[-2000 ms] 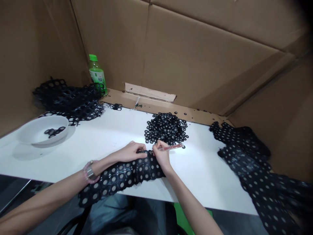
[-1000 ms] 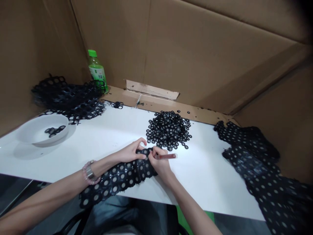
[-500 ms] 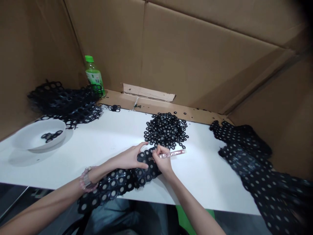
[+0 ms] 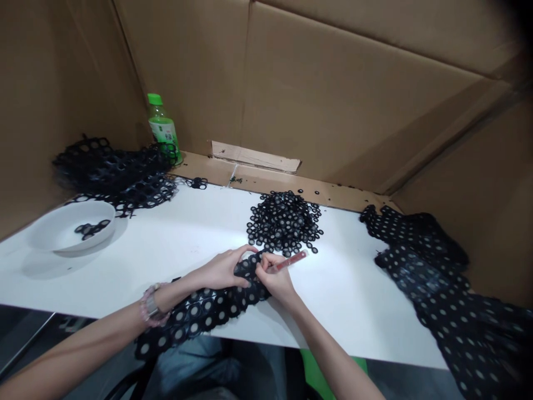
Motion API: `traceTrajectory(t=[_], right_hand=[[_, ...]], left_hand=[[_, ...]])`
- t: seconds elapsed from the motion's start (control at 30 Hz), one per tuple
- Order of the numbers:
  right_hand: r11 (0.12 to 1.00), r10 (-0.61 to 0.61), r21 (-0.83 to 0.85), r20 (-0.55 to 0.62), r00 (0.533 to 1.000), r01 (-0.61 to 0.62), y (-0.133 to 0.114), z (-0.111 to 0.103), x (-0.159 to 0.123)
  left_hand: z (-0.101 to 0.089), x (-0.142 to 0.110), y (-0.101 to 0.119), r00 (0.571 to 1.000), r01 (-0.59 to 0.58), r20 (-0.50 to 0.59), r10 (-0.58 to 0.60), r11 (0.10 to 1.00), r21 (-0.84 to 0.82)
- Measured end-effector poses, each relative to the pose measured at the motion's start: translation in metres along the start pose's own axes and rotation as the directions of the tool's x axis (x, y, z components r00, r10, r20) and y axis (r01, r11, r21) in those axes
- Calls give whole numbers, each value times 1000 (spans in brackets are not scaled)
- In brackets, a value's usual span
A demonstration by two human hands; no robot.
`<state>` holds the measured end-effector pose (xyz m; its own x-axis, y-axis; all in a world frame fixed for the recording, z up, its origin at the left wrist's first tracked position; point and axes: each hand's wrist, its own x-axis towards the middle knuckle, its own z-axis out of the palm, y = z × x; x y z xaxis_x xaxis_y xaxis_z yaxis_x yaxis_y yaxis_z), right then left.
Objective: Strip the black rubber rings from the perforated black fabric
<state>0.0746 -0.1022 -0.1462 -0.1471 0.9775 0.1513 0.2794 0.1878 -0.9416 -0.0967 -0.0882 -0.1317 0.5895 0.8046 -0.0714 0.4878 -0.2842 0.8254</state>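
A strip of black lace [image 4: 200,311] with pale-centred rings lies across the table's front edge. My left hand [image 4: 220,269] holds its upper end, fingers curled over the rings. My right hand [image 4: 277,278] sits against the same end, pinching a slim red pen-like tool [image 4: 291,261] whose tip is hidden in my fingers. A heap of loose black rings [image 4: 283,222] lies just beyond both hands, not touching them. A beaded bracelet and a watch [image 4: 150,305] circle my left wrist.
The white table [image 4: 341,316] is walled by cardboard [image 4: 333,94]. A white bowl [image 4: 50,230] holds several black rings at left. Behind it are a black lace heap [image 4: 112,172] and a green-capped bottle [image 4: 160,128]. More dotted black lace [image 4: 428,272] drapes over the right side.
The red tool has swung from nearly level to pointing up and right. My right hand has moved closer to my left on the lace, and the strip has shifted slightly.
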Motion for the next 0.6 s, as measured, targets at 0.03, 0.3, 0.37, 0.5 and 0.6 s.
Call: traceTrajectory(t=[0.03,0.3,0.37,0.5,0.6], right_hand=[[1000,1,1,8,1000,-1,0,0,0],[983,-80,-164,44,996,87,3,3,-2],[967,-127,-217,54,990,136,3,4,-4],[949,-210,-215,110,972,229,3,8,-6],[949,-228,-201,98,969,244,4,11,-5]], left_hand=[[0,0,1,1000,10,0,-10,1000,4],[1,0,2,999,41,13,-40,998,-53],[0,0,0,998,46,58,-37,986,-163],[-1,1,-2,991,62,133,-10,918,-391],[-4,2,-3,991,53,133,9,889,-454]])
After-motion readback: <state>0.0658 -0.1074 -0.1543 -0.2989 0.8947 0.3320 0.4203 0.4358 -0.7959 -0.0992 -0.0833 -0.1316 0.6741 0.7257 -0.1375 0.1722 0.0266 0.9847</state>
